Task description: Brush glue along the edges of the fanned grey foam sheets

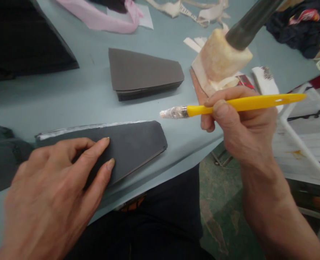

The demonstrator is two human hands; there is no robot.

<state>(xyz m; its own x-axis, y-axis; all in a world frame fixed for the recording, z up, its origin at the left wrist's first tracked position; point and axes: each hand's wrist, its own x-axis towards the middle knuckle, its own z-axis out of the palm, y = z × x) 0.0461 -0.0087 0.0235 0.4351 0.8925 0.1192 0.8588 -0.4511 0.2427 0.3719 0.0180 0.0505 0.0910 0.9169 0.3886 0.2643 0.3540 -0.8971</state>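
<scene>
My left hand (59,177) lies on a dark grey tapered panel (135,144), its fingertips pressing the top face and its thumb and forefinger stretched apart. A white, wet-looking strip of what seems to be glue runs along the panel's far edge. My right hand (246,122) pinches a yellow-handled paintbrush (260,103). White paste coats the bristles, which sit just above the table, off the panel's far right end and apart from it. Beyond the panel rests a stack of similar grey tapered pieces (146,70).
A foam-like block with a dark handle (222,57) stands behind my right hand. Pale strips (192,12) and a pink cloth (102,20) lie at the back of the blue-grey table (89,101). Black material (26,39) occupies the far left. A white frame (298,133) stands at right.
</scene>
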